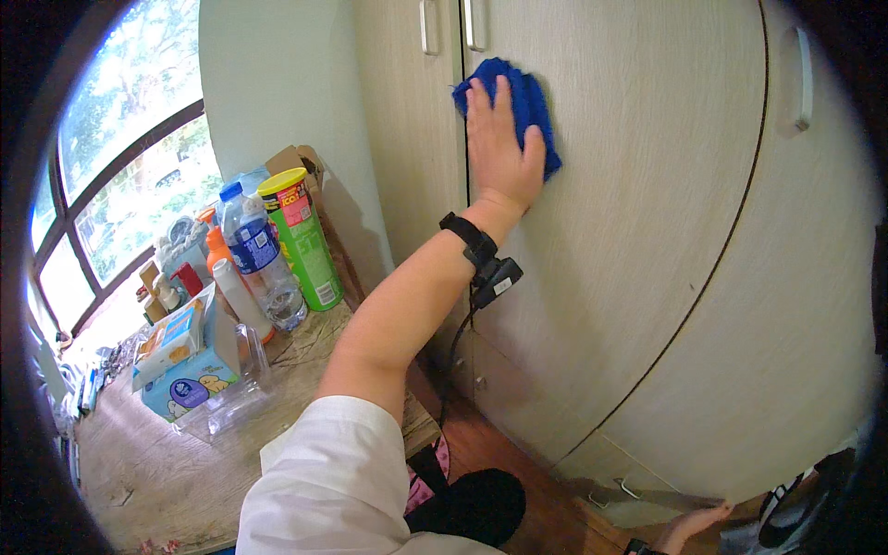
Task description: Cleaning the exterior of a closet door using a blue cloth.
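Note:
Against the pale wood-grain wardrobe door (624,208), my left hand (501,156) presses a folded blue cloth (540,128). The palm lies flat over the cloth with fingers pointing up, just right of the dark gap between two doors. A black strap with a small cabled device (496,281) sits on my left wrist. Above the cloth is a metal door handle (475,24). My right hand (697,519) is low at the lower right, by the wardrobe's bottom drawers; its fingers are small in view, and I cannot tell whether it touches anything.
On the left, a wooden table (187,479) carries a green snack canister (305,243), a plastic water bottle (267,270), a white bottle (239,298), a tissue pack (194,388) and clear plastic packaging (239,409). A black round seat (479,506) stands below. Another handle (803,80) protrudes at right.

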Motion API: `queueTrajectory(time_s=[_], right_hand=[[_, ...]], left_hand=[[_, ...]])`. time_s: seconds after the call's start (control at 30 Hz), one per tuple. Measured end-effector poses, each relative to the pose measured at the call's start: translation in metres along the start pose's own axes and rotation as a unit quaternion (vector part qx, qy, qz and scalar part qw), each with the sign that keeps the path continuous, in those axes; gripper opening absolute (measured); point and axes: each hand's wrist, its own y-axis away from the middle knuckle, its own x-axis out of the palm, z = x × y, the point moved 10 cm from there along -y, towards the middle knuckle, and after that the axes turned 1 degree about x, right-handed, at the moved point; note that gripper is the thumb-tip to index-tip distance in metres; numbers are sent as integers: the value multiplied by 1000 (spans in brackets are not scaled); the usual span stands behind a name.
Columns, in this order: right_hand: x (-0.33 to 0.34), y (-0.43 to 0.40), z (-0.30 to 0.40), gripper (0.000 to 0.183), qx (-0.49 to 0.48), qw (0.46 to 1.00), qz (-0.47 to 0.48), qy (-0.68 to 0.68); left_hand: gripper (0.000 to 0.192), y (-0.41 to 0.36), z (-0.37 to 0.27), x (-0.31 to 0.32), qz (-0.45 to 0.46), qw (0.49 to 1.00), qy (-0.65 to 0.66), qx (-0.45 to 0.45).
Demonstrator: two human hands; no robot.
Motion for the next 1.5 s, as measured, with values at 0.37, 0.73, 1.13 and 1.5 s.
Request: queueTrajectory(time_s=[0.37,0.73,1.13,1.5], right_hand=[[2,-1,-5,63,-3,1000,23,-19],[-5,-9,-10,63,29,999,-13,-31],[-7,18,11,60,48,998,-48,9],[9,33,28,63,55,996,-68,-34]], left_hand=[[70,131,-198,29,186,869,163,428],[68,266,-214,14,228,682,213,662],[52,94,-162,25,203,867,80,447],[46,282,-166,20,248,691,164,659]])
